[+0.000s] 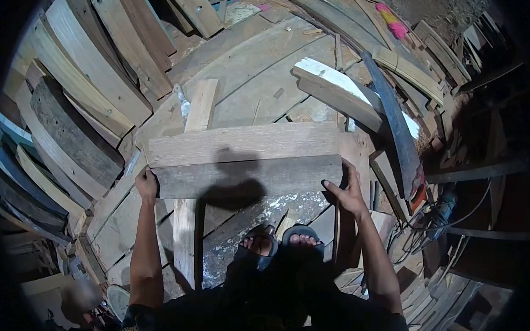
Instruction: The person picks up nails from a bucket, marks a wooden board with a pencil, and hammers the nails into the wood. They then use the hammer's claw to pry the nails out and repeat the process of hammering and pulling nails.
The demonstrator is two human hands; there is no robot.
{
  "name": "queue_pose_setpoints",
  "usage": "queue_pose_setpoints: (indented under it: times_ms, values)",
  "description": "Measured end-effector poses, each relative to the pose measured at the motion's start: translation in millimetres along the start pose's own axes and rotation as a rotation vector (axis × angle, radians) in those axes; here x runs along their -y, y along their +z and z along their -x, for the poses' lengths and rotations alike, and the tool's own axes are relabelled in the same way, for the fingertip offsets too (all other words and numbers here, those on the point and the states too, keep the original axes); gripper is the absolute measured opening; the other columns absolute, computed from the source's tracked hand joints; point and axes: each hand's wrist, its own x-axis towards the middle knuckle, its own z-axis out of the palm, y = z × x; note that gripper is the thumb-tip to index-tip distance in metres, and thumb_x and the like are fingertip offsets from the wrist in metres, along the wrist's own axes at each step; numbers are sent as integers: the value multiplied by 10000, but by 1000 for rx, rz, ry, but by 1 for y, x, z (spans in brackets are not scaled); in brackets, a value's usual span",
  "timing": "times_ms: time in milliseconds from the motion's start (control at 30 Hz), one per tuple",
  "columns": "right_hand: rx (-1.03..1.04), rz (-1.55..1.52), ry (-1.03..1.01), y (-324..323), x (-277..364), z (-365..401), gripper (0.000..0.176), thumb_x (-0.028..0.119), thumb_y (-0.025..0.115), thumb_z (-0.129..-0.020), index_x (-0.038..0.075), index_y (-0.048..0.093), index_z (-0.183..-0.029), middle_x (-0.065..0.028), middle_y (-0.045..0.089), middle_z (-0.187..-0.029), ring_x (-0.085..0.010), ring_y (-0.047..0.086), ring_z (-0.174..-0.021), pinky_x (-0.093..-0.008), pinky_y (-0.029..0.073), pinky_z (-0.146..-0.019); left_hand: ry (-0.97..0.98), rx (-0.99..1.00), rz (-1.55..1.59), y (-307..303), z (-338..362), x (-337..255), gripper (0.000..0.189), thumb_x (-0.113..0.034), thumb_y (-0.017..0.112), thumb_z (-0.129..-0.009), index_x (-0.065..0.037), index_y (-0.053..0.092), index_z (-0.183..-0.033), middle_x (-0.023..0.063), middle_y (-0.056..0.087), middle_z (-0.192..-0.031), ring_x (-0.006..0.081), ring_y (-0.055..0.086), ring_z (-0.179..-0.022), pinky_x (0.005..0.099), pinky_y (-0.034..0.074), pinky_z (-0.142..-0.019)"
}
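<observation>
A dark grey, weathered wooden board (300,174) lies crosswise before me, gripped at both ends. At its left end, my left hand (147,185) is closed around the edge. My right hand (348,190) holds the right end, thumb on the top face and fingers along the end. Against the board's far edge lies a paler, rough-sawn board (289,137), roughly parallel to it. Beneath them, a light timber (202,105) sticks out on the far side, and another pale timber (184,238) shows on the near side. A head-shaped shadow falls across both boards.
Planks (99,54) are stacked along the left. To the right lie a white-faced beam (337,89), a long dark curved-looking plank (389,117) and a corded power tool (441,209). My sandalled feet (274,244) stand close below the board, beside a small wood block (287,223).
</observation>
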Motion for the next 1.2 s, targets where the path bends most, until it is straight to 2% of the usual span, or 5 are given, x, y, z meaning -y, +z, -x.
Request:
queue_pose_setpoints:
  times_ms: [100,200,633,867,1200]
  values:
    - [-10,-41,-7,4,-6,-2,879,196,911,-850,35,451,-1582,-217,536,-1474,-354,484,-1437,-470,375,-1237,-11,-22,0,1,1,0,355,-185,588,-1079,78,761,-1242,229,809,-1030,248,758,-953,383,560,-899]
    - [-35,-186,-50,12,-24,-6,843,158,883,-877,31,445,-1586,-210,530,-1488,-335,488,-1448,-455,371,-1242,71,-41,2,0,8,-7,343,-174,595,-1084,77,761,-1250,143,799,-962,168,703,-862,351,548,-805]
    - [-86,-96,-53,14,-16,-5,781,197,877,-889,20,474,-1533,-231,577,-1439,-350,549,-1388,-468,408,-1204,100,-110,-44,7,12,-11,350,-162,611,-1065,99,748,-1253,258,802,-985,238,767,-888,372,579,-854]
    - [-99,-6,-15,14,-23,-6,755,248,846,-911,58,474,-1540,-245,566,-1436,-369,507,-1401,-483,378,-1207,119,-18,-144,-2,17,-27,362,-174,588,-1066,90,749,-1254,269,800,-1000,300,779,-902,396,578,-867]
    - [-58,22,-57,7,-22,-6,761,267,832,-927,57,474,-1564,-221,558,-1476,-381,483,-1406,-478,363,-1221,153,-40,-50,4,7,-1,353,-174,571,-1067,94,751,-1209,233,801,-1004,273,751,-874,395,568,-815]
